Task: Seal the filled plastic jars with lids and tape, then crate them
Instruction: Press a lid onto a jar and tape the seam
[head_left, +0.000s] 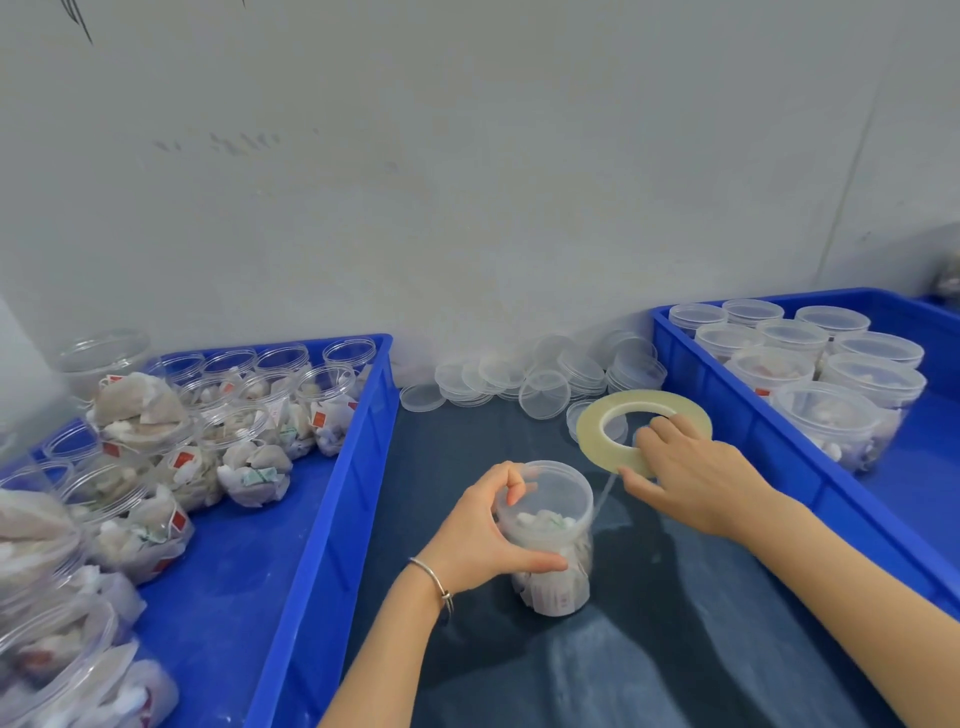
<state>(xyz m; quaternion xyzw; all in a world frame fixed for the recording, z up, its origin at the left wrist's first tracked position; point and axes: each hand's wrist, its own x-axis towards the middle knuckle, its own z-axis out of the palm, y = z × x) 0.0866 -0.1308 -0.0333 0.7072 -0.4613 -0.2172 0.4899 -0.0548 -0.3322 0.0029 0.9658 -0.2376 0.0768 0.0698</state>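
While left hand (485, 525) grips jar (551, 551), its label is unreadable.

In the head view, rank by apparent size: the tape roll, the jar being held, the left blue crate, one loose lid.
1. Left blue crate
2. Held jar and tape roll: look similar, and the jar sits nearer the camera, so unranked
3. Loose lid
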